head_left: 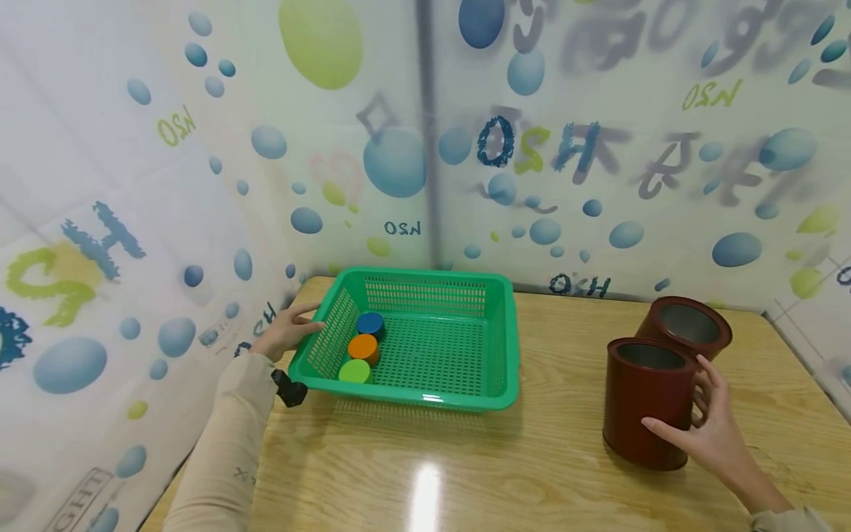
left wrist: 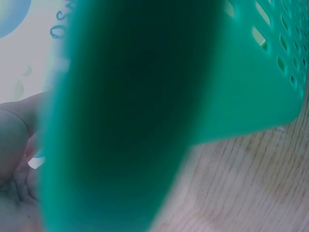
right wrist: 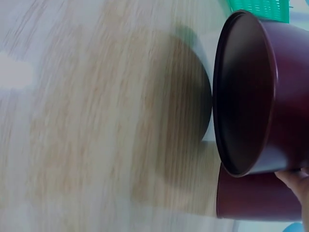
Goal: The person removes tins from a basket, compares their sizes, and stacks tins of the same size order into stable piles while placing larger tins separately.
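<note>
Walls [head_left: 598, 244] with blue and green dots stand behind the wooden desk [head_left: 565, 458]. By the desk's back left corner, the left hand [head_left: 287, 332] grips the left rim of a green basket [head_left: 435, 399], maybe so it won't slide. Near the desk's right side, the right hand [head_left: 714, 432] has its fingers around a red can [head_left: 641, 414], spread wide, likely because the can is fat. Its bottom is up off the desk, with a shadow below. Behind it, toward the back right corner, is another can [head_left: 691, 325], partly hidden; I can't tell if they touch. Blue [head_left: 370, 325], orange [head_left: 363, 349] and green blocks [head_left: 355, 371] line the basket's left wall.
</note>
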The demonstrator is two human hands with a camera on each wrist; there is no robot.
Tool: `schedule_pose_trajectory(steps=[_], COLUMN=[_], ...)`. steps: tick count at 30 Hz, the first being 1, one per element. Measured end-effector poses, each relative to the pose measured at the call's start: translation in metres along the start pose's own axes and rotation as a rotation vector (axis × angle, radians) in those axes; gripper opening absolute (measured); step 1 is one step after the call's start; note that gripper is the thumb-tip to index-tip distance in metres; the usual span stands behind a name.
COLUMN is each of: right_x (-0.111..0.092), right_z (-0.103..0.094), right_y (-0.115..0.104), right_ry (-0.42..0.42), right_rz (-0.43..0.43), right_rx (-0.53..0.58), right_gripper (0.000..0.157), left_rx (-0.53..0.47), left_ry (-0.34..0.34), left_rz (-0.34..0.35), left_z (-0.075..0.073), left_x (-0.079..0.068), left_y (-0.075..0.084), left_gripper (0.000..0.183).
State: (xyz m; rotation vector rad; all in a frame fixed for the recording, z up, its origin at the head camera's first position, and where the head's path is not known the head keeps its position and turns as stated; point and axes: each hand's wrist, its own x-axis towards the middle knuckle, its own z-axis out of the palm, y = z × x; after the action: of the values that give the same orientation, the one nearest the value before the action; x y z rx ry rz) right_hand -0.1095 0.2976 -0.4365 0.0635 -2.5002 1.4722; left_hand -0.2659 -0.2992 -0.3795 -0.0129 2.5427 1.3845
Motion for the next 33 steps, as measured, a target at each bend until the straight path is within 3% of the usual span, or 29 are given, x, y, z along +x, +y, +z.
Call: schedule_pose_trajectory(steps=[6, 10, 18, 25, 33], right_x=[0.000, -0.001, -0.012, -0.013, -0.016], right_z=[-0.007, -0.013, -0.017, -0.019, -0.025], right_y=[0.024, 0.040, 0.022, 0.028, 0.035], right_ry=[0.045, 0.034, 0.064, 0.075, 0.089], right_rz=[-0.129, -0.111, -0.125, -0.191, -0.214], right_rx=[-0.009, -0.012, 0.013, 0.150, 0.172], right_gripper=[0.112, 0.113, 0.112, 0.117, 0.119], left_rx=[-0.001, 0.000, -0.005, -0.008, -0.021], left_ry=[0.002, -0.002, 0.001, 0.004, -0.006], left_rz=[-0.005, 0.000, -0.006, -0.026, -0.018], left_z=[0.000, -0.002, -0.001, 0.001, 0.001], left_x=[0.001, -0.001, -0.001, -0.001, 0.000], left_y=[-0.001, 0.001, 0.002, 0.004, 0.001], left_gripper=[0.058, 0.059, 0.059, 0.059, 0.059])
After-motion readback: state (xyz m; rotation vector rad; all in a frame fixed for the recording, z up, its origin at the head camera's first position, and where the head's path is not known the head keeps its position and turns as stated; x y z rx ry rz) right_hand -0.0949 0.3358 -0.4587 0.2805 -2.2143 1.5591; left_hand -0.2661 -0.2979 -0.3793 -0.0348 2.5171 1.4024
